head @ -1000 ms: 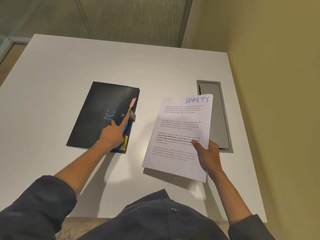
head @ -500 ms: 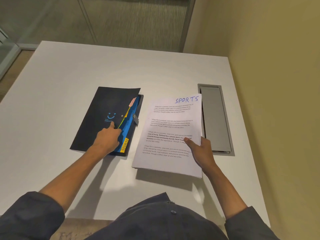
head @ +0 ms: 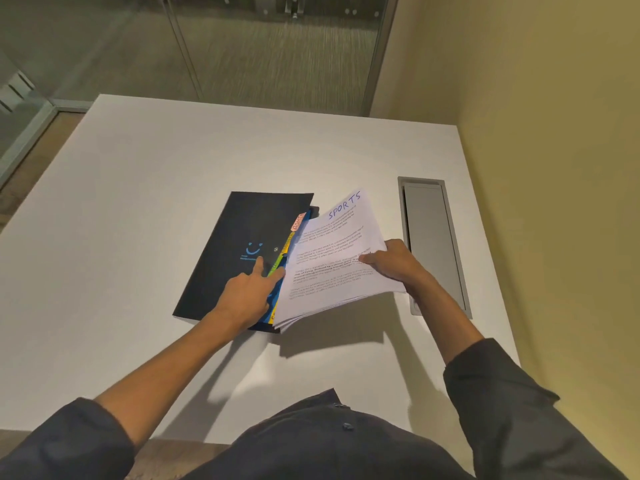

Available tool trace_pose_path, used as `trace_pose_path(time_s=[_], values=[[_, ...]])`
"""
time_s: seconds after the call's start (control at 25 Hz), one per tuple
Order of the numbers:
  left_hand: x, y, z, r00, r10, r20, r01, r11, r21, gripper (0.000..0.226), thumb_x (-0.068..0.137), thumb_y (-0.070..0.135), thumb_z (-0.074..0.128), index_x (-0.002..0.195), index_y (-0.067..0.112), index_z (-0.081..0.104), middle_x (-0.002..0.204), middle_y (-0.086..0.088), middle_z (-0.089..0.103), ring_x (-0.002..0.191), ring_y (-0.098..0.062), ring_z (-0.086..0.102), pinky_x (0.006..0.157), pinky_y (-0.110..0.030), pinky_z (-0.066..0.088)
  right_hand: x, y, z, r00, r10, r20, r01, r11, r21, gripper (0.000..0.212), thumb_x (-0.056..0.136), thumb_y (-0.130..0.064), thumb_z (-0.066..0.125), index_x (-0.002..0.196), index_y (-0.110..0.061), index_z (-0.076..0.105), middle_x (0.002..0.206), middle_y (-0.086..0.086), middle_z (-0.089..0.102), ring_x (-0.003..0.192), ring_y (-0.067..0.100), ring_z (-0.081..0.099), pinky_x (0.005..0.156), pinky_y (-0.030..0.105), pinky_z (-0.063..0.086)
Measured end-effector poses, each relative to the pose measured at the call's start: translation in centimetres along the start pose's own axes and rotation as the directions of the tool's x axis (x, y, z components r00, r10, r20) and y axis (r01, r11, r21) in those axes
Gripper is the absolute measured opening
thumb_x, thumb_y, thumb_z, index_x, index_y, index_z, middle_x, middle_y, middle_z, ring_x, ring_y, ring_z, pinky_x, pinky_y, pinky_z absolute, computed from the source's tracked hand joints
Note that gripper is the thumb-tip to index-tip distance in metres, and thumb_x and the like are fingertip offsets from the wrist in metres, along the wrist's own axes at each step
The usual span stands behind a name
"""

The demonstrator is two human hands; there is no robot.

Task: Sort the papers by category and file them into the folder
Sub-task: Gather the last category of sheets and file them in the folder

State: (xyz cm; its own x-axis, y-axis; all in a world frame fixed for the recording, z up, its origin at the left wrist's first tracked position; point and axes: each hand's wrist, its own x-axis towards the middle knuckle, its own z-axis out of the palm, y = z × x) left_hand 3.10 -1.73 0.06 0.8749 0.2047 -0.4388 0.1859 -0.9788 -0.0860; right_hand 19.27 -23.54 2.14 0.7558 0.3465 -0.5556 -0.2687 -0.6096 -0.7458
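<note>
papers point(head: 332, 258) overlap folder point(head: 242, 244) tabs point(head: 297, 222); cable hatch point(head: 433, 244) beside right hand point(head: 394, 263).

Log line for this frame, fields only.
right hand: holds SPORTS papers, tilted at folder's tabbed edge | left hand: on black folder, fingers at tabs | papers not yet filed

Table point(head: 138, 209) bare on left and far side of black folder point(head: 242, 244): open passage there. Folder's right, tabbed edge blocked by left hand point(head: 247, 294) and tilted paper stack point(head: 332, 258). Recessed cable hatch point(head: 433, 244) flush at right; wall point(head: 554, 202) bounds beyond.
</note>
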Motion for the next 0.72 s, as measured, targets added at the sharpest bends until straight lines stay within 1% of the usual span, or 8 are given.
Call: trace_pose_path(time_s=[0.08, 0.16, 0.28, 0.36, 0.48, 0.6, 0.64, 0.72], values=[[-0.3, 0.9, 0.0, 0.999, 0.046, 0.017, -0.046, 0.999, 0.022, 0.065, 0.093, 0.024, 0.048, 0.148, 0.031, 0.015, 0.156, -0.022, 0.013, 0.101, -0.035, 0.061, 0.078, -0.038, 0.052, 0.4, -0.5, 0.0, 1.0, 0.011, -0.002, -0.011, 0.999, -0.039, 0.033, 0.09, -0.012, 0.066, 0.121, -0.002, 0.059, 0.111, 0.011, 0.065, 0.094, 0.029, 0.065, 0.064, 0.026, 0.051], [-0.3, 1.6, 0.1, 0.996, 0.07, 0.05, -0.072, 0.997, 0.03, 0.065, 0.094, 0.019, 0.046, 0.149, 0.034, 0.014, 0.157, -0.02, 0.012, 0.1, -0.032, 0.062, 0.075, -0.035, 0.053, 0.7, -0.8, 0.0, 1.0, 0.016, 0.002, -0.016, 0.996, -0.092, 0.033, 0.09, -0.013, 0.067, 0.119, -0.001, 0.058, 0.112, 0.013, 0.065, 0.095, 0.03, 0.065, 0.068, 0.027, 0.051], [-0.2, 1.9, 0.2, 0.994, 0.069, 0.085, -0.071, 0.997, 0.03, 0.066, 0.094, 0.02, 0.047, 0.149, 0.037, 0.015, 0.157, -0.018, 0.012, 0.102, -0.03, 0.062, 0.074, -0.034, 0.054, 0.8, -1.2, -1.4, 0.999, 0.019, 0.05, -0.01, 0.985, -0.171, 0.032, 0.09, -0.013, 0.068, 0.119, -0.001, 0.061, 0.111, 0.013, 0.065, 0.086, 0.025, 0.062, 0.058, 0.021, 0.046], [-0.3, 1.5, 0.4, 0.994, 0.048, 0.096, -0.051, 0.998, 0.025, 0.068, 0.093, 0.023, 0.05, 0.149, 0.037, 0.015, 0.157, -0.017, 0.014, 0.104, -0.03, 0.062, 0.075, -0.034, 0.054, 1.0, -1.2, -3.1, 0.997, 0.02, 0.081, -0.003, 0.978, -0.208, 0.035, 0.089, -0.015, 0.07, 0.12, -0.001, 0.064, 0.115, 0.013, 0.067, 0.089, 0.025, 0.063, 0.066, 0.023, 0.048], [-0.3, 1.0, 0.2, 0.996, 0.039, 0.081, -0.041, 0.999, 0.026, 0.069, 0.092, 0.024, 0.05, 0.15, 0.036, 0.014, 0.157, -0.017, 0.017, 0.102, -0.031, 0.062, 0.074, -0.034, 0.052, 1.3, -0.8, -4.5, 0.99, 0.04, 0.138, -0.001, 0.962, -0.274, 0.033, 0.089, -0.018, 0.07, 0.119, -0.004, 0.065, 0.112, 0.009, 0.065, 0.091, 0.024, 0.062, 0.066, 0.022, 0.049], [-0.4, 0.7, -0.4, 0.992, 0.096, 0.088, -0.098, 0.995, 0.025, 0.06, 0.091, 0.026, 0.05, 0.146, 0.036, 0.026, 0.157, -0.014, 0.019, 0.101, -0.03, 0.063, 0.07, -0.03, 0.047, 1.8, -0.3, -4.2, 0.98, 0.054, 0.193, 0.016, 0.939, -0.342, 0.037, 0.089, -0.023, 0.071, 0.121, -0.005, 0.065, 0.118, 0.011, 0.067, 0.1, 0.026, 0.064, 0.079, 0.027, 0.05], [-0.6, 0.6, -0.7, 0.989, 0.113, 0.099, -0.115, 0.993, 0.022, 0.055, 0.091, 0.026, 0.05, 0.143, 0.034, 0.032, 0.157, -0.013, 0.019, 0.101, -0.029, 0.062, 0.069, -0.029, 0.046, 2.0, -0.3, -3.9, 0.975, 0.067, 0.21, 0.012, 0.936, -0.351, 0.038, 0.089, -0.024, 0.07, 0.121, -0.005, 0.065, 0.118, 0.011, 0.067, 0.098, 0.025, 0.064, 0.077, 0.025, 0.05], [-1.0, 0.3, -1.3, 0.985, 0.136, 0.111, -0.139, 0.99, 0.025, 0.046, 0.092, 0.027, 0.05, 0.136, 0.032, 0.04, 0.158, -0.009, 0.019, 0.101, -0.028, 0.062, 0.069, -0.028, 0.044, 2.3, -0.4, -3.0, 0.969, 0.083, 0.232, 0.006, 0.933, -0.361, 0.037, 0.09, -0.023, 0.069, 0.122, -0.004, 0.064, 0.115, 0.01, 0.066, 0.091, 0.022, 0.062, 0.066, 0.018, 0.048]])
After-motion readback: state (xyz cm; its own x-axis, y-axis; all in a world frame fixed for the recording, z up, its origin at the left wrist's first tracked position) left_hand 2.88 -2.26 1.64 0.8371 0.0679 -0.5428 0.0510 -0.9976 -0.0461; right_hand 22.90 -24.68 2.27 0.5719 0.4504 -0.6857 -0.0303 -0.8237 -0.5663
